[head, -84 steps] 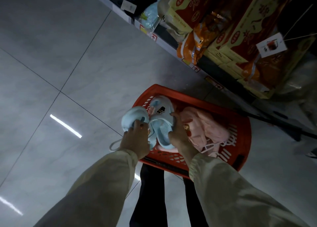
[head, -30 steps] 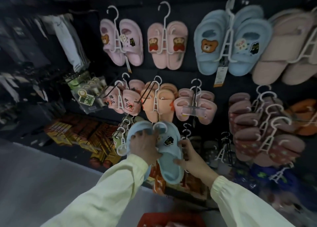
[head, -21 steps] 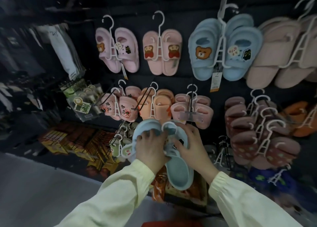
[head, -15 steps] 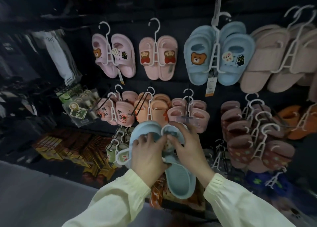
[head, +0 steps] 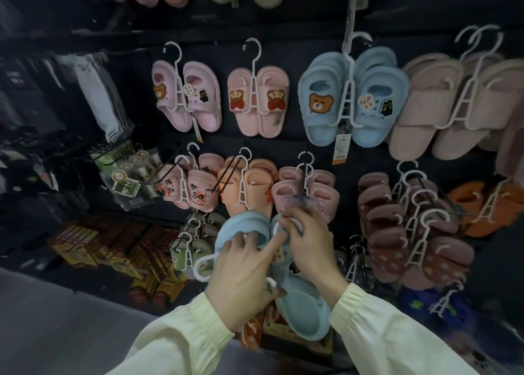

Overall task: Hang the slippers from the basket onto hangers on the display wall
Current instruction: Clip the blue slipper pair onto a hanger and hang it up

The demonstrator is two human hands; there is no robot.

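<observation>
A dark display wall (head: 224,145) crammed with slippers on white hangers is being faced now instead of the floor. A few seconds back the light-blue pair (head: 241,228) was being lifted out of the red basket. That basket isn't being shown anymore, and the pair is being held up near the middle row, just under the pink pairs (head: 309,196) and the tip of their peg (head: 304,173).

The left hand (head: 241,267) is being kept wrapped over the left slipper, fingers (head: 238,237) curled around its strap. The right hand (head: 312,251) is what's been moved lately. It was being held on the side of the right slipper, and now its fingers are being pinched on the top ring (head: 296,225) of the pair's hanger (head: 202,271). So pretty clearly the fetching part is being wrapped up and the hooking-on is being set up, probably onto that peg or one close by. Nothing is being hung yet.

Counts: two hands, one pair in them, one hanger on it. In the full upper row, four groups are being shown: one lilac pair (head: 187,96), one peach pair (head: 258,102), a blue stack (head: 354,99) and a beige stack (head: 453,105) with two hooks. Five groups are being shown in the middle row, with green pairs (head: 195,250) lower down. How many pairs are being hidden inside each stack can't be told.
</observation>
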